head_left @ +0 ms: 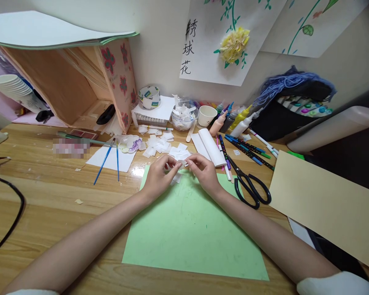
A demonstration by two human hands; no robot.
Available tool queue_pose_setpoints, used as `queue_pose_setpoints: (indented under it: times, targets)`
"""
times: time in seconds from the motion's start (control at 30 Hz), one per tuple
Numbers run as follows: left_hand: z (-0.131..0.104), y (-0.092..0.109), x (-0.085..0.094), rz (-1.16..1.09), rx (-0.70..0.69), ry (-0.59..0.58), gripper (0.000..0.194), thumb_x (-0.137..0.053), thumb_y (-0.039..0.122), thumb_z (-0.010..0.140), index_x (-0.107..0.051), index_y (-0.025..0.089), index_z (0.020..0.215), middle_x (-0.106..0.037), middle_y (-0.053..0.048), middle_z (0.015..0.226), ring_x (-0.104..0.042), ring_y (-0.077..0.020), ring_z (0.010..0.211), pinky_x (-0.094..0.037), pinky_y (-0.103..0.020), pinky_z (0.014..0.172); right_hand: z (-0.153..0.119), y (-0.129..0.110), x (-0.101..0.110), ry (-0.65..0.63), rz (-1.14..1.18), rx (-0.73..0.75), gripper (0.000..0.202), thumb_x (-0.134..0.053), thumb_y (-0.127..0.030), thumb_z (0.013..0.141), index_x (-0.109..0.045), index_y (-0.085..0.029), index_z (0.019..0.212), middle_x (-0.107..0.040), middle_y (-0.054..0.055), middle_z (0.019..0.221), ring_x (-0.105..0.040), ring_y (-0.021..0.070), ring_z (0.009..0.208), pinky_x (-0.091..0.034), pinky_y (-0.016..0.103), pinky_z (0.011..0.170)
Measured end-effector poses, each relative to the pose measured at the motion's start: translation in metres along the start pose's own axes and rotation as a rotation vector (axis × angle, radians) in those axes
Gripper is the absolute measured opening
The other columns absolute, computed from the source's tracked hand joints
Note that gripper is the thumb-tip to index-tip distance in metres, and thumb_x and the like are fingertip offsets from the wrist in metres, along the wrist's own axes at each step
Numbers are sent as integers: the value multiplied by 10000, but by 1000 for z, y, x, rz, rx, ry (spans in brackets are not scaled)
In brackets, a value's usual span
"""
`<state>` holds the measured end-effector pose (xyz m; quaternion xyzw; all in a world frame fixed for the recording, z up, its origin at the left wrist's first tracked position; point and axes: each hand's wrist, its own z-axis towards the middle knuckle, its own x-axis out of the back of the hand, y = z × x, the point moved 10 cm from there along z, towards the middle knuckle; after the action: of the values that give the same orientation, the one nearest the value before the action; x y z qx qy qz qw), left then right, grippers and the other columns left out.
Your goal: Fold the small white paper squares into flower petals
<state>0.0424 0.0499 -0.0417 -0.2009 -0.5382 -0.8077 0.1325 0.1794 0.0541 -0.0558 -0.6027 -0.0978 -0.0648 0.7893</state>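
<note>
Over the far edge of a green sheet of paper (193,229), my two hands meet at a small piece of white paper (182,163). My left hand (161,174) pinches it between thumb and fingertips. From the other side my right hand (204,172) pinches the same piece, its fingers partly hiding it. Just beyond the fingertips lie several loose white paper squares (156,145). A clear bowl (184,123) of white paper bits stands behind them. Black-handled scissors (249,186) rest to the right of my right hand, overlapping the green sheet.
A rolled white paper (211,147) and several pens (249,149) lie right of the squares. Paint bottles (218,125) and a paper cup (207,116) stand behind. Two blue brushes (117,162) lie left. A beige board (326,200) sits at right; a decorated box (118,82) stands back left.
</note>
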Motion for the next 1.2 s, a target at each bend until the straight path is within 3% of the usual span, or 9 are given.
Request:
queue_pose_setpoints:
  times: [0.3, 1.03, 1.2]
  targets:
    - [0, 2, -2, -9, -9, -23, 159, -583, 300, 832, -556, 173, 739, -574, 16, 696, -495, -102, 640, -391, -224, 604, 0, 5, -1, 3, 16, -16, 155, -567, -318, 825, -607, -182, 764, -590, 24, 785, -543, 143, 696, -437, 261, 607]
    - [0, -1, 0, 11, 4, -11, 161, -553, 320, 852, -536, 181, 774, -569, 12, 736, -489, -105, 660, -395, -236, 625, 0, 3, -6, -47, -17, -30, 114, -602, -281, 782, -593, -173, 747, -556, 6, 738, -466, 106, 600, -370, 240, 532]
    - [-1, -2, 13, 96, 5, 115, 201, -616, 305, 800, -456, 186, 813, -513, 0, 804, -475, -124, 720, -395, -254, 668, -1, 4, -8, -64, -26, -36, 84, -593, -245, 778, -575, -177, 733, -545, 0, 724, -471, 109, 611, -372, 240, 542]
